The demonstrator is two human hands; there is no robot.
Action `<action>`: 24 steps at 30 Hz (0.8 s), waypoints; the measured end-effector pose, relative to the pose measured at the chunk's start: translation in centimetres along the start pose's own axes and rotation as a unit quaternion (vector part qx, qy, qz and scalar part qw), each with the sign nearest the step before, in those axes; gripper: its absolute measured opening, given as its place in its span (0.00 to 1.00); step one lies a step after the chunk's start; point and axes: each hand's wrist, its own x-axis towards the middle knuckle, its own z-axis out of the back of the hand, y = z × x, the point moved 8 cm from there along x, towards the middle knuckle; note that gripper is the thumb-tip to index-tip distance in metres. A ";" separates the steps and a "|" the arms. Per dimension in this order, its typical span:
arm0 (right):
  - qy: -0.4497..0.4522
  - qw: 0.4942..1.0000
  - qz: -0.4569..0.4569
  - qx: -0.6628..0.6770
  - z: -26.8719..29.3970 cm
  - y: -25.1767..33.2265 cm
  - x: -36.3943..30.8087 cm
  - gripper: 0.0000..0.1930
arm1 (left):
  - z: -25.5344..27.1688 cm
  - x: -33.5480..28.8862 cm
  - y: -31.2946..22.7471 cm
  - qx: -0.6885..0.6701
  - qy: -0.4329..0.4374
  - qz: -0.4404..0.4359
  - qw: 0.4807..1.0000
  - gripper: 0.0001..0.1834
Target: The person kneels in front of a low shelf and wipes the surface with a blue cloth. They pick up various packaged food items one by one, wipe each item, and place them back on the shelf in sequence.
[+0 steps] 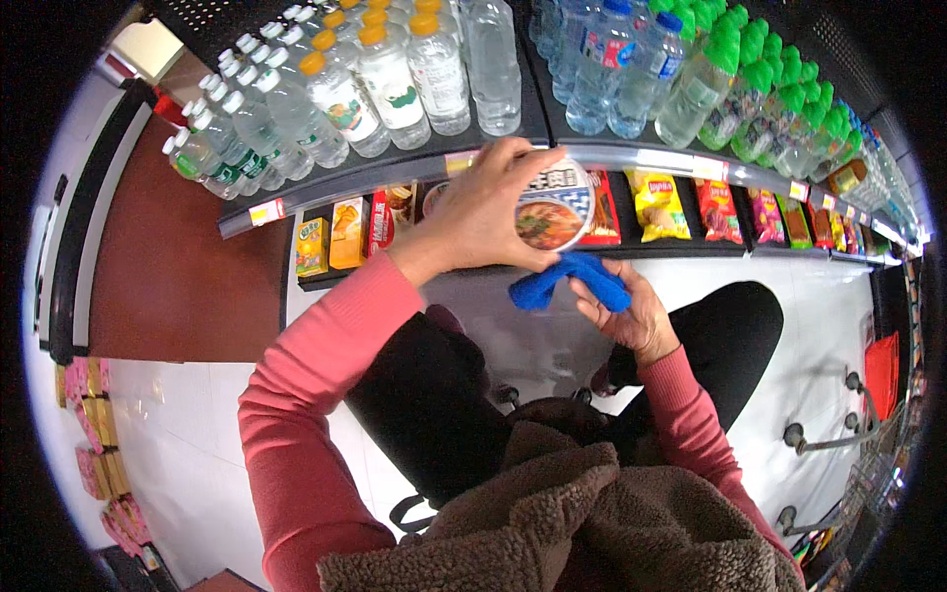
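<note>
A round instant noodle bowl (554, 219) with a picture of noodles on its lid is tilted toward me at the front of the lower shelf. My left hand (483, 212) grips it, with the fingers over the top edge and the thumb at the bottom. In my right hand (633, 314) is a crumpled blue cloth (572, 278), just below the bowl; it touches or nearly touches the rim. Part of another round package shows behind my left wrist, mostly hidden by it.
Water bottles with orange caps (400, 89) and drinks with green caps (760, 89) crowd the upper shelf. Yellow snack bags (659, 205) and red packets (720, 209) line the lower shelf (681, 249). A wire cart (868, 474) stands at the right; brown panelling (182, 266) is at the left.
</note>
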 end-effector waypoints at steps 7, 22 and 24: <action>-0.193 0.945 0.167 -0.204 4.1 2.9 4.1 0.17 | 0.3 -4.4 8.0 0.048 0.142 0.148 0.978 0.53; -0.058 0.387 0.221 -0.893 6.4 -4.5 26.2 0.23 | 1.4 -7.1 12.1 -0.041 0.177 0.239 0.954 0.53; -0.071 0.336 0.299 -0.891 6.6 -5.9 26.1 0.23 | 1.1 -6.9 12.5 -0.043 0.194 0.245 0.949 0.53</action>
